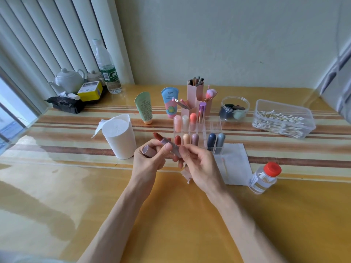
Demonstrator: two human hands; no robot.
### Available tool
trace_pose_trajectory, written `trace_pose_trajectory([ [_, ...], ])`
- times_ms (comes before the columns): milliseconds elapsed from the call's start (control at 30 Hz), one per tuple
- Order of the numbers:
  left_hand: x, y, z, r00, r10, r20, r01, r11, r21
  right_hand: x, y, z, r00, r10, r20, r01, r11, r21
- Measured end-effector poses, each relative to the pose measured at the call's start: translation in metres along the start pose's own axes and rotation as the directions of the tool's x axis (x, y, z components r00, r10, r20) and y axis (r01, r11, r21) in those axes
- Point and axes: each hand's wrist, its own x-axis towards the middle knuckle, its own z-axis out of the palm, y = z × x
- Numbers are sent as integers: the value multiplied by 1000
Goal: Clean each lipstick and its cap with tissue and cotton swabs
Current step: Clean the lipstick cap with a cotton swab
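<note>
This looks like a room in a home, with one corner set up for makeup. A wooden desk [57, 186] with striped matting stands against a plain wall [209, 35], beside vertical blinds [47, 35]. A white teapot [69, 79] and a water bottle [107, 67] sit in the far corner. Personal cosmetics fill the middle: a pink brush holder [195, 92], two cream tubes [143, 107], a clear organizer [216, 126] of lipsticks [178, 139], a jar of sponges [234, 109], a tub [284, 105] of cotton swabs [281, 120] and a tissue roll [119, 137].

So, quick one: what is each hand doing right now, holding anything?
Left hand: holding the cap, with its thumb on the lipstick.
Right hand: pinching the lipstick's base end.
</note>
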Motion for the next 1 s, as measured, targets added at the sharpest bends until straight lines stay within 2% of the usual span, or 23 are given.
trace_pose_trajectory([
  [100, 1, -7, 0, 998, -60, -36, 57, 995, -80, 0, 0, 0, 999, -8, -43, 11, 998, 67],
  [200, -1, -8, 3, 995, -95, -11, 92, 984, -153, -1, 0, 1, 998, -22, -66, 28, 996, 88],
  [367, 0, -12, -2, 991, -117, 64, 128, 972, -195, -2, 0, 1, 997, 57, 44, -61, 994, 92],
  [533, -5, -5, 4, 991, -134, 23, 136, 969, -206, -2, 1, 1, 1000, 9, -18, -6, 987, 162],
  [667, -4, -6, 6, 990, -140, 5, 138, 968, -211, -4, 1, 2, 997, -57, -45, 63, 986, 152],
  [733, -4, -7, 7, 991, -134, 11, 133, 970, -202, -4, 3, 2, 992, -106, -67, 113, 987, 114],
  [833, -3, -11, 4, 991, -130, 27, 132, 970, -205, -4, 7, 5, 969, -220, -115, 216, 975, -43],
  [933, -3, -12, 4, 991, -119, 62, 129, 968, -213, -3, 12, 5, 911, -389, -136, 343, 899, -273],
  [1000, -4, -10, 4, 992, -104, 77, 117, 973, -197, -3, 15, 5, 887, -440, -139, 377, 865, -331],
])
